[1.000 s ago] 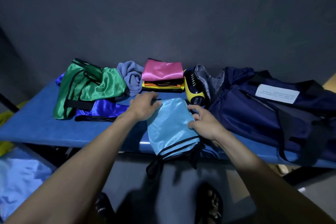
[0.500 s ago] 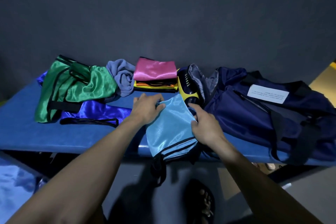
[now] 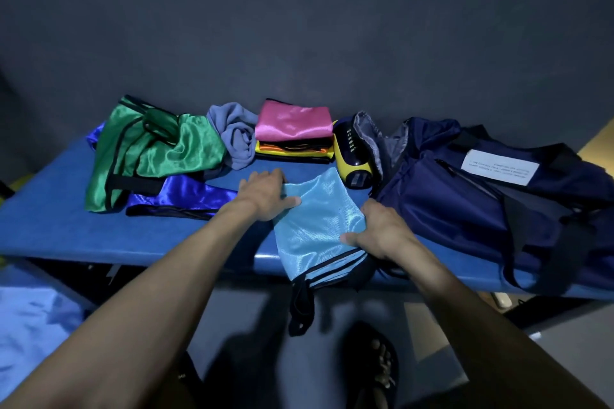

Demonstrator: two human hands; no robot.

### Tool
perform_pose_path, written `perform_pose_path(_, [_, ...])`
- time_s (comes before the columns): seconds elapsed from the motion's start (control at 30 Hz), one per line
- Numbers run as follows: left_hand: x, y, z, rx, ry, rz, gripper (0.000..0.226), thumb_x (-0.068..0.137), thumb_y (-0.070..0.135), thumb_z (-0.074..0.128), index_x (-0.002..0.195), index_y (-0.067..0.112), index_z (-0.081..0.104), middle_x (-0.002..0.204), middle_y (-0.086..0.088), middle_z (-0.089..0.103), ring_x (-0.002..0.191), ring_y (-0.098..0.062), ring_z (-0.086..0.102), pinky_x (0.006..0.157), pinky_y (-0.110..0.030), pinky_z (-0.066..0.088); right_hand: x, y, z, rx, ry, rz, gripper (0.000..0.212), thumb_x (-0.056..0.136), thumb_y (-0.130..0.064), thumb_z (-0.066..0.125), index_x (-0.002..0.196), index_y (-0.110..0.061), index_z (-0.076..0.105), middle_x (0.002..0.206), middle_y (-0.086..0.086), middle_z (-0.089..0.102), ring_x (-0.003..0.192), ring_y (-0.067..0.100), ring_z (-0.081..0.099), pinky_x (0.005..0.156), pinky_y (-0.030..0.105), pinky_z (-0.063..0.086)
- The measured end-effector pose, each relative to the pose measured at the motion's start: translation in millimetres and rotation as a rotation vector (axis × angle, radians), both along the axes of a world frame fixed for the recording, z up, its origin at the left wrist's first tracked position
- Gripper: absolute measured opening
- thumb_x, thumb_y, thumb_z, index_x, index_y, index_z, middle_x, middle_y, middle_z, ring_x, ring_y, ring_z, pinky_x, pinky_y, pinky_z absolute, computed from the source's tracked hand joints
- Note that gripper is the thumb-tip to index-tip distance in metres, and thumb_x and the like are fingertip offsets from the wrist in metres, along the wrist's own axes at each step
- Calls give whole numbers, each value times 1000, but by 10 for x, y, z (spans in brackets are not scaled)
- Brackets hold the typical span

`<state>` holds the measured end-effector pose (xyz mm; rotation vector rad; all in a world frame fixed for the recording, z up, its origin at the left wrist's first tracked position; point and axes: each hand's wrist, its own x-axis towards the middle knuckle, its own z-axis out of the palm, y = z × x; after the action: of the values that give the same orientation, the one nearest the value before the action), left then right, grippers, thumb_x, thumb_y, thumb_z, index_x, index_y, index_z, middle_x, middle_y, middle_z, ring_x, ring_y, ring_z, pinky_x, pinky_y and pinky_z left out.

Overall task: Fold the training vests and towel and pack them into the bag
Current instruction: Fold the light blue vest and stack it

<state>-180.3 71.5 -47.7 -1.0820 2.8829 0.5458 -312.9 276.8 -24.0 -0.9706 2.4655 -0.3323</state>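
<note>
A light blue vest (image 3: 319,222) lies folded lengthwise on the blue table (image 3: 66,219), its black-trimmed end hanging over the front edge. My left hand (image 3: 265,192) presses flat on the vest's far left corner. My right hand (image 3: 378,229) grips the vest's right edge, thumb on top. A green vest (image 3: 149,149) lies crumpled at the left over a royal blue vest (image 3: 186,196). A grey towel (image 3: 236,136) is bunched at the back. Folded pink (image 3: 292,123), orange and yellow vests are stacked beside it. The navy bag (image 3: 465,202) lies open at the right.
A yellow and black shoe (image 3: 352,156) sits between the folded stack and the bag. A white paper label (image 3: 500,167) lies on the bag. Light blue cloth (image 3: 30,325) is on the floor at lower left. A sandalled foot (image 3: 382,372) stands below the table edge. A dark wall backs the table.
My right hand slid down the vest's right edge toward me. The left hand stays on the far corner. The camera view shifted slightly.
</note>
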Motion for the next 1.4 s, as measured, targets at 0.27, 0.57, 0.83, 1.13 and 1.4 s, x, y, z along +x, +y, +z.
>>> perform_pose_path(0.27, [103, -202, 15, -147, 203, 98, 26, 96, 39, 66, 105, 17, 55, 115, -10, 57, 103, -34, 58, 74, -37, 34, 176, -256, -94, -273, -17, 10, 36, 88, -37, 77, 94, -19, 47, 81, -8, 47, 70, 10, 46, 56, 26, 34])
perform_pose_path(0.57, [220, -439, 84, -334, 443, 88, 33, 84, 31, 80, 112, 19, 67, 112, -5, 57, 103, -31, 55, 85, -44, 48, 153, -315, -12, -472, 178, 499, 36, 95, -46, 68, 123, -25, 66, 113, -7, 50, 113, 15, 46, 94, 35, 43])
perform_pose_path(0.83, [584, -14, 267, 384, 160, -331, 17, 85, 45, 81, 83, 28, 76, 77, 16, 72, 71, 2, 60, 71, -21, 49, 88, -337, -47, -379, 138, 656, 12, 89, -32, 77, 95, -30, 67, 96, -7, 58, 94, 15, 53, 85, 37, 47])
perform_pose_path(1.13, [738, 219, 273, 130, 123, -336, 23, 85, 31, 81, 77, 29, 59, 68, 10, 61, 61, -4, 53, 61, -20, 42, 109, -343, -26, -464, 142, 571, 33, 82, -24, 84, 73, -32, 53, 65, -8, 50, 62, 9, 48, 62, 35, 43])
perform_pose_path(1.4, [779, 378, 299, -159, 123, -204, 20, 93, 35, 69, 87, 23, 55, 84, 1, 64, 81, -22, 53, 64, -31, 33, 85, -245, -54, -467, 240, 595, 37, 89, -33, 75, 73, -29, 42, 76, -6, 50, 70, 13, 49, 65, 39, 45])
